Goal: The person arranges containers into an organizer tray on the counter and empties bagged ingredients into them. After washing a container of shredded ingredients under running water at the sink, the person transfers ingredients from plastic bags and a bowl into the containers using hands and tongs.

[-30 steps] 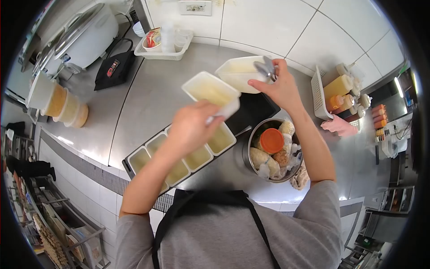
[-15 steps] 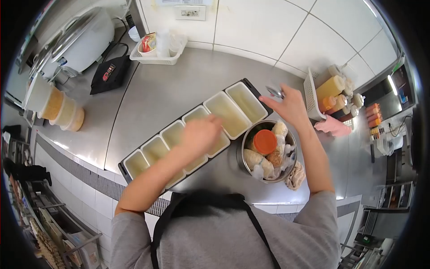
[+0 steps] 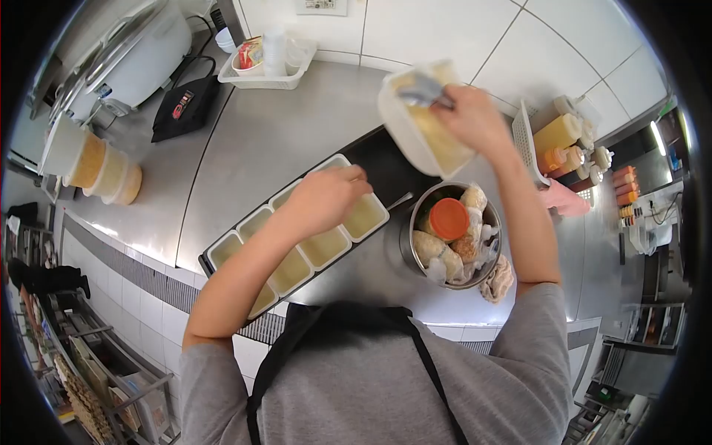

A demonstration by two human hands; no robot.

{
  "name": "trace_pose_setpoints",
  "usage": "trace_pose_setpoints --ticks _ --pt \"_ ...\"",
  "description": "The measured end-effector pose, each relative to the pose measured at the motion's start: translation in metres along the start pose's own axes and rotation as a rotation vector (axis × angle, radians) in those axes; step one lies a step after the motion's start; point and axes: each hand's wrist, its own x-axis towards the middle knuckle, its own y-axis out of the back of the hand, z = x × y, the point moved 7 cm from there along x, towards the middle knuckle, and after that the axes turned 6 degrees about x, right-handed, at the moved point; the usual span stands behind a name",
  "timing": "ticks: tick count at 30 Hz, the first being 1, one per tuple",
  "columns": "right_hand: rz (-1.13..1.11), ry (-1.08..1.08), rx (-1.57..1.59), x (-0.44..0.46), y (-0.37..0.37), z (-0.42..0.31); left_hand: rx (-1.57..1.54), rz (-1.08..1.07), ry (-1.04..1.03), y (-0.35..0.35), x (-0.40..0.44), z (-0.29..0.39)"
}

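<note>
My right hand [image 3: 475, 122] is closed on a white rectangular container [image 3: 397, 111], lifted and tilted above the counter and smeared by motion. A shiny metal utensil [image 3: 424, 93] is in the same hand, its kind unclear. Below, the long black tray [image 3: 389, 167] shows bare at its right end. Several white containers [image 3: 367, 219] with a pale yellowish look inside fill the rest of it. Over these, my left hand [image 3: 326, 196] has its fingers curled near a container's rim; what they grip is hidden. A thin metal handle [image 3: 400, 200] sticks out at the tray's front edge.
A steel pot [image 3: 406, 245] with an orange-lidded jar [image 3: 449, 219] and filled bags stands right of the tray, a cloth [image 3: 497, 280] beside it. Sauce bottles [image 3: 556, 133] in a white basket stand at right. A white basket [image 3: 259, 81], black pouch [image 3: 185, 115] and tubs [image 3: 115, 174] lie left.
My right hand has moved up and left, lifting a white container out of the tray's right end. My left hand has shifted slightly up. The black tray's right end is now uncovered.
</note>
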Motion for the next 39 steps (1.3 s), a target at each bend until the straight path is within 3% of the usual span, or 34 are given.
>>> trace_pose_setpoints --ticks 2,5,7,11,14,18,20,22,23,25,26,27,31,32,35,39 --pt "0.093 -0.046 0.021 -0.01 0.038 0.001 0.089 0.065 -0.121 -0.01 0.015 0.002" --pt "0.181 -0.083 0.025 -0.032 0.064 0.009 0.342 -0.365 -0.199 -0.056 0.039 -0.012" --pt "0.23 -0.069 -0.021 -0.05 0.071 0.021 0.327 -0.28 -0.255 -0.046 0.052 -0.007" --pt "0.374 -0.235 0.096 -0.094 0.091 0.051 0.291 0.011 -0.332 -0.01 0.095 0.003" --pt "0.468 -0.287 0.156 -0.114 0.109 0.072 0.35 -0.125 -0.328 -0.017 0.132 0.009" --pt "0.504 -0.274 0.136 -0.135 0.118 0.087 0.159 0.23 -0.209 -0.029 0.142 0.008" --pt "0.547 -0.257 0.265 -0.15 0.116 0.093 0.144 0.155 -0.103 -0.008 0.127 0.016" --pt "0.557 -0.293 0.284 -0.166 0.115 0.108 0.213 -0.304 0.045 -0.03 0.093 0.008" --pt "0.56 -0.306 0.294 -0.171 0.115 0.113 0.212 -0.37 0.039 -0.043 0.077 0.006" --pt "0.51 -0.387 0.256 -0.166 0.111 0.112 0.211 -0.725 0.075 -0.092 0.051 0.0" --pt "0.497 -0.407 0.252 -0.158 0.106 0.102 0.168 -0.765 0.1 -0.11 0.045 -0.001" --pt "0.489 -0.424 0.248 -0.149 0.102 0.093 0.142 -0.685 0.096 -0.121 0.042 -0.001" --pt "0.495 -0.105 0.435 -0.113 0.084 0.041 0.193 -0.593 0.146 -0.126 0.046 -0.009" --pt "0.424 -0.136 0.347 -0.105 0.079 0.034 0.223 -0.569 0.14 -0.121 0.046 -0.01" --pt "0.24 -0.167 0.183 -0.082 0.063 0.016 0.221 -0.585 0.19 -0.043 0.039 0.001" --pt "0.041 -0.005 0.168 -0.054 0.018 -0.021 0.085 -0.05 0.401 0.08 -0.03 -0.024"
